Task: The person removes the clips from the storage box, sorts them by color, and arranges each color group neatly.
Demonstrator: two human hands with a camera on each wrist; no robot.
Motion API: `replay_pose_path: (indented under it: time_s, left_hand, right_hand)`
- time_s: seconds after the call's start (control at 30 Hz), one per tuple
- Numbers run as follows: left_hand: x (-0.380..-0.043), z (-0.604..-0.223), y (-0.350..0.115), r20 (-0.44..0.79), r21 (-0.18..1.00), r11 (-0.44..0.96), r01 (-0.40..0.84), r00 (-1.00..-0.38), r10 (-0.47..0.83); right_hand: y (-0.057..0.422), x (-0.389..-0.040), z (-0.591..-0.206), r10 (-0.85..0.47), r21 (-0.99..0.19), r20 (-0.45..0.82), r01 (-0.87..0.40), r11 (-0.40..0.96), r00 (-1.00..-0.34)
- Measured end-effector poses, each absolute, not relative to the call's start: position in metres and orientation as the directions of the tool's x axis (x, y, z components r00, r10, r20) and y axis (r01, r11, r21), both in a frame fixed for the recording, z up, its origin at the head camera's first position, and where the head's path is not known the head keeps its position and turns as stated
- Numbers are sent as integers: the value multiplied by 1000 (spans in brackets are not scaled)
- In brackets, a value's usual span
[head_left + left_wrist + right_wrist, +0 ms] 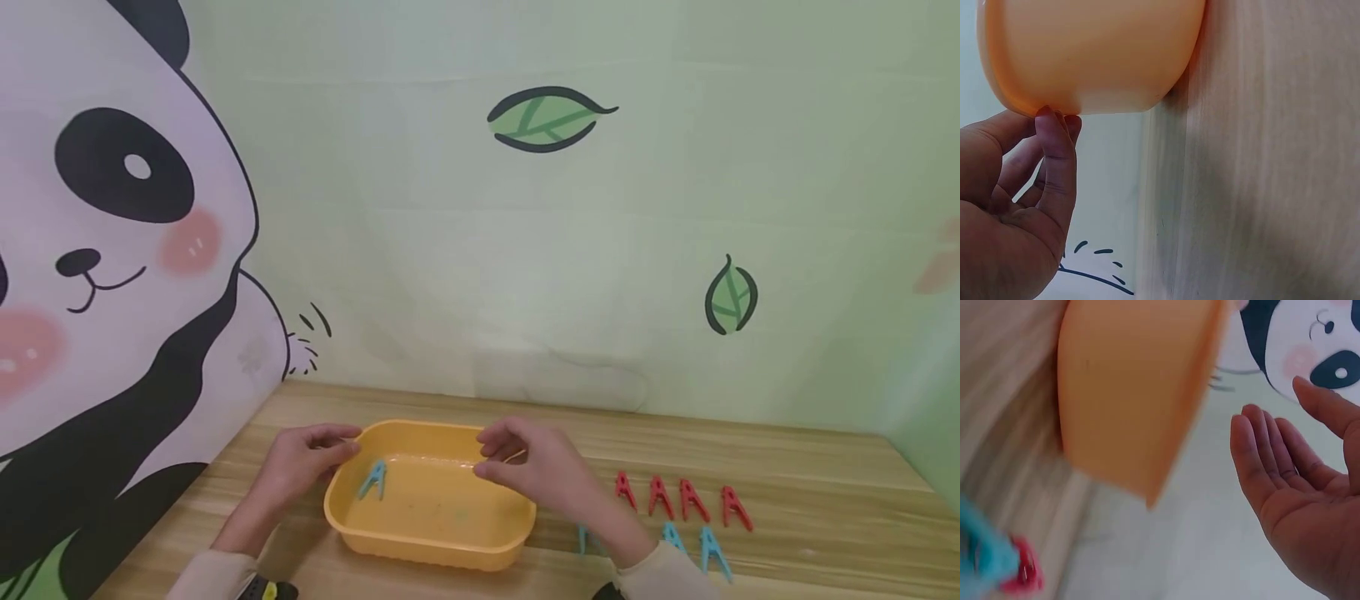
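Note:
A yellow plastic basin [431,550] stands on the wooden table with one blue clothespin [380,468] at the left inside it. My left hand [296,462] pinches the basin's left rim, thumb against the fingers at the edge in the left wrist view. Over the right part of the basin hovers my right hand [536,467], its fingers loosely bent and thumb apart. Nothing lies between them in the right wrist view, where the hand [1304,487] is apart from the basin wall [1122,394].
Right of the basin, several red clothespins [657,486] lie in a row on the table [817,508]. Nearer are blue clothespins [708,542], one partly hidden by the right forearm. A green backdrop [420,275] with a panda drawing [217,350] rises behind and at left.

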State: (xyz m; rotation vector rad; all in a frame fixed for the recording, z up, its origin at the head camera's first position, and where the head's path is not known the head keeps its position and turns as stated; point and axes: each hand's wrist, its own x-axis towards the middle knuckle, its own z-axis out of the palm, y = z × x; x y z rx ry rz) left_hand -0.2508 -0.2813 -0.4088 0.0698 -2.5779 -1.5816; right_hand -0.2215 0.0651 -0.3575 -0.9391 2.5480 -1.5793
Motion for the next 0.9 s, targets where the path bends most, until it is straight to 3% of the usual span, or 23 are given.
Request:
replay_pose_path:
  time_s: [0.37,0.9]
  left_hand:
    - [-250,-408,-280,65,892,451,11,-993,-103]
    - [-252,-409,-280,65,898,439,13,-992,-104]
  right_hand:
    - [11,-230,-379,-434,-827,292,-453,333,-852]
    - [-44,-233,-388,-310,-903,195,-294,313,-931]
